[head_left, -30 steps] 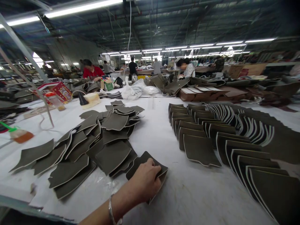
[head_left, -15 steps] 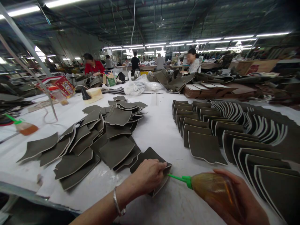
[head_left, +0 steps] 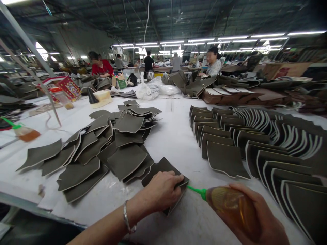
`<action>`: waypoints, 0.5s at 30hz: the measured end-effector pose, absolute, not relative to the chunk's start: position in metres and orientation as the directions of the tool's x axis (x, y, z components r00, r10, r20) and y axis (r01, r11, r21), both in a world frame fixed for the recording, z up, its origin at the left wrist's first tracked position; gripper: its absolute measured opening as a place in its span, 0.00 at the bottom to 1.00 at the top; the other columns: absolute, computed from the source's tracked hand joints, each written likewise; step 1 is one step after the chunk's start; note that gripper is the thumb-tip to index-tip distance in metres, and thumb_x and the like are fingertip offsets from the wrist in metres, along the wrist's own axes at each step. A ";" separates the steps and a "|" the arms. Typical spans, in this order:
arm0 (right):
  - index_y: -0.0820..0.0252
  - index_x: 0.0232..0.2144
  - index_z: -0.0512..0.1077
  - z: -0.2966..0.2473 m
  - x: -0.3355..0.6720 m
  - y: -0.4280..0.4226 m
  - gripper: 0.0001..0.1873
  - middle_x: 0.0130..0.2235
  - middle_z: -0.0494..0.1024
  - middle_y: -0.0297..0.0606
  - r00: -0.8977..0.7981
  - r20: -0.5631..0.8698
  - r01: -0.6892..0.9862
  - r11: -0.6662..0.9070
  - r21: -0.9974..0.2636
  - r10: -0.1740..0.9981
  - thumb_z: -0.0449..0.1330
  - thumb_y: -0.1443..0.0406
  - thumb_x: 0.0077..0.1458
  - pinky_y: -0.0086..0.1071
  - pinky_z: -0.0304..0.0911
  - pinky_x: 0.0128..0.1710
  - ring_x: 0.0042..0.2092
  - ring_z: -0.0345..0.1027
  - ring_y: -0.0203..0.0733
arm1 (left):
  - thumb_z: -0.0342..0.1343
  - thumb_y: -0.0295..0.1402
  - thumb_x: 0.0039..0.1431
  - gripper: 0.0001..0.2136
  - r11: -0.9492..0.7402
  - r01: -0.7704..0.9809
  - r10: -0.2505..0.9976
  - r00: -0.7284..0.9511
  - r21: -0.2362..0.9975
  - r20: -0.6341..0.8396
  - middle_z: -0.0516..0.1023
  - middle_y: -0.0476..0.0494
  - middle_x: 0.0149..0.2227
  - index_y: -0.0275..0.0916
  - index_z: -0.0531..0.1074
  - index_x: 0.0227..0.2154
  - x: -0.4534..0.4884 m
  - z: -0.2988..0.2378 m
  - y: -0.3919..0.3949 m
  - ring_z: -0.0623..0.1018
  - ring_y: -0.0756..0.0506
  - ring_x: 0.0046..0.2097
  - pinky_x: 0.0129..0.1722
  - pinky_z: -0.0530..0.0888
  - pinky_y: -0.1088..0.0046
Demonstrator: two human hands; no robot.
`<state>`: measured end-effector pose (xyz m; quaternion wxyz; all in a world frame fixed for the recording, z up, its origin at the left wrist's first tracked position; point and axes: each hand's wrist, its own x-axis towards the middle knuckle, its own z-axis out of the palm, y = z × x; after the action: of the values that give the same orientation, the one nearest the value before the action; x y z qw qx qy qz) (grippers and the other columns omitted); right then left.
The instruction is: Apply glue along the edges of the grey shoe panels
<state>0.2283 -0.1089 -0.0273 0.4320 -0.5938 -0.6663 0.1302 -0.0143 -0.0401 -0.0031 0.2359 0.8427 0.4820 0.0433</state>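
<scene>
My left hand (head_left: 163, 190) presses a dark grey-green leather piece (head_left: 163, 166) against the white table, its fingers curled over the piece near the right corner. A bracelet circles the wrist. In my right hand (head_left: 265, 207) lies a squeeze bottle (head_left: 230, 204) of amber liquid, tilted, with the fingers wrapped round it. Its thin green nozzle (head_left: 196, 190) points left, and the tip is at the right edge of the leather piece, close to my left fingertips. Whether the tip touches the edge I cannot tell. My left palm covers the middle of the piece.
A loose heap of similar leather pieces (head_left: 127, 161) lies to the left. Overlapping rows of pieces (head_left: 227, 158) fan out on the right. A second amber bottle (head_left: 28, 133), a slanted pole (head_left: 42, 83) and a plastic bag (head_left: 148, 90) are farther off. Several people work behind.
The nozzle tip has shifted slightly up along the right edge of the leather piece as my right hand moved a little. My left hand stays on the piece; the view tilts slightly.
</scene>
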 end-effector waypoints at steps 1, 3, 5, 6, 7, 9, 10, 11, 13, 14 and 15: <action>0.51 0.52 0.66 -0.027 0.229 -0.108 0.25 0.46 0.76 0.37 0.082 0.426 0.676 0.264 -0.688 0.901 0.61 0.47 0.57 0.35 0.69 0.41 0.42 0.74 0.49 | 0.48 0.29 0.59 0.20 -0.419 0.793 0.834 0.529 0.441 -0.158 0.79 0.41 0.38 0.42 0.75 0.52 -0.014 -0.003 -0.040 0.79 0.40 0.39 0.42 0.74 0.66; 0.51 0.51 0.67 -0.027 0.229 -0.108 0.25 0.46 0.76 0.38 0.101 0.436 0.678 0.259 -0.688 0.894 0.61 0.47 0.57 0.37 0.69 0.42 0.42 0.74 0.50 | 0.48 0.29 0.59 0.21 -0.415 0.790 0.834 0.529 0.451 -0.159 0.79 0.42 0.39 0.43 0.75 0.53 -0.014 -0.001 -0.041 0.79 0.40 0.40 0.42 0.74 0.66; 0.51 0.51 0.66 -0.028 0.229 -0.108 0.25 0.47 0.75 0.38 0.119 0.430 0.684 0.240 -0.689 0.895 0.61 0.47 0.57 0.38 0.69 0.43 0.42 0.74 0.51 | 0.48 0.29 0.59 0.22 -0.413 0.787 0.833 0.530 0.459 -0.159 0.79 0.41 0.40 0.43 0.74 0.55 -0.015 0.000 -0.041 0.79 0.39 0.41 0.42 0.74 0.65; 0.50 0.52 0.66 -0.028 0.229 -0.109 0.25 0.47 0.75 0.37 0.120 0.416 0.683 0.230 -0.694 0.901 0.61 0.47 0.57 0.38 0.69 0.43 0.43 0.74 0.51 | 0.48 0.29 0.59 0.22 -0.412 0.786 0.833 0.530 0.461 -0.160 0.79 0.41 0.40 0.43 0.74 0.55 -0.015 0.000 -0.041 0.79 0.39 0.42 0.43 0.74 0.65; 0.50 0.52 0.66 -0.028 0.229 -0.110 0.25 0.47 0.75 0.37 0.117 0.398 0.679 0.219 -0.700 0.910 0.61 0.47 0.57 0.37 0.69 0.42 0.43 0.74 0.50 | 0.48 0.29 0.59 0.22 -0.410 0.786 0.832 0.530 0.462 -0.163 0.79 0.41 0.41 0.43 0.74 0.55 -0.015 0.000 -0.041 0.79 0.39 0.42 0.43 0.73 0.65; 0.49 0.52 0.65 -0.027 0.228 -0.111 0.25 0.47 0.75 0.37 0.112 0.359 0.664 0.199 -0.721 0.927 0.60 0.46 0.58 0.37 0.69 0.41 0.43 0.74 0.49 | 0.48 0.29 0.59 0.21 -0.407 0.790 0.832 0.528 0.458 -0.172 0.79 0.41 0.40 0.43 0.74 0.54 -0.015 0.001 -0.041 0.79 0.39 0.42 0.43 0.73 0.65; 0.49 0.51 0.66 -0.027 0.228 -0.111 0.25 0.47 0.75 0.37 0.117 0.346 0.654 0.190 -0.732 0.931 0.60 0.45 0.58 0.38 0.70 0.43 0.43 0.73 0.49 | 0.48 0.29 0.59 0.21 -0.407 0.792 0.831 0.528 0.455 -0.174 0.79 0.41 0.40 0.43 0.75 0.54 -0.015 0.001 -0.041 0.79 0.39 0.42 0.43 0.73 0.65; 0.49 0.50 0.66 -0.025 0.228 -0.111 0.25 0.47 0.74 0.37 0.132 0.338 0.646 0.178 -0.742 0.932 0.60 0.45 0.57 0.39 0.69 0.44 0.42 0.73 0.50 | 0.48 0.29 0.59 0.21 -0.408 0.793 0.831 0.528 0.453 -0.175 0.79 0.41 0.40 0.43 0.75 0.54 -0.014 0.001 -0.041 0.79 0.39 0.41 0.43 0.73 0.65; 0.49 0.50 0.66 -0.024 0.227 -0.109 0.27 0.47 0.73 0.37 0.169 0.333 0.636 0.156 -0.756 0.928 0.61 0.43 0.55 0.42 0.69 0.47 0.43 0.72 0.52 | 0.48 0.29 0.59 0.21 -0.408 0.794 0.832 0.527 0.451 -0.174 0.79 0.41 0.40 0.43 0.74 0.54 -0.014 0.002 -0.041 0.79 0.39 0.41 0.43 0.73 0.65; 0.49 0.50 0.66 -0.023 0.227 -0.109 0.27 0.48 0.73 0.38 0.182 0.334 0.634 0.150 -0.759 0.925 0.61 0.43 0.55 0.44 0.68 0.47 0.45 0.72 0.53 | 0.48 0.29 0.59 0.22 -0.409 0.793 0.832 0.527 0.451 -0.173 0.79 0.41 0.40 0.43 0.74 0.55 -0.014 0.002 -0.041 0.79 0.39 0.41 0.43 0.73 0.65; 0.49 0.50 0.65 -0.023 0.227 -0.108 0.27 0.49 0.73 0.38 0.187 0.335 0.636 0.146 -0.758 0.923 0.61 0.43 0.55 0.44 0.68 0.47 0.46 0.71 0.54 | 0.48 0.29 0.59 0.22 -0.410 0.792 0.832 0.528 0.452 -0.171 0.79 0.41 0.40 0.43 0.74 0.55 -0.014 0.001 -0.041 0.79 0.39 0.41 0.43 0.74 0.65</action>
<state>0.2268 -0.1083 -0.0230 0.4400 -0.6326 -0.6161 0.1634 -0.0137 -0.0415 0.0012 0.2461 0.8387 0.4842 0.0402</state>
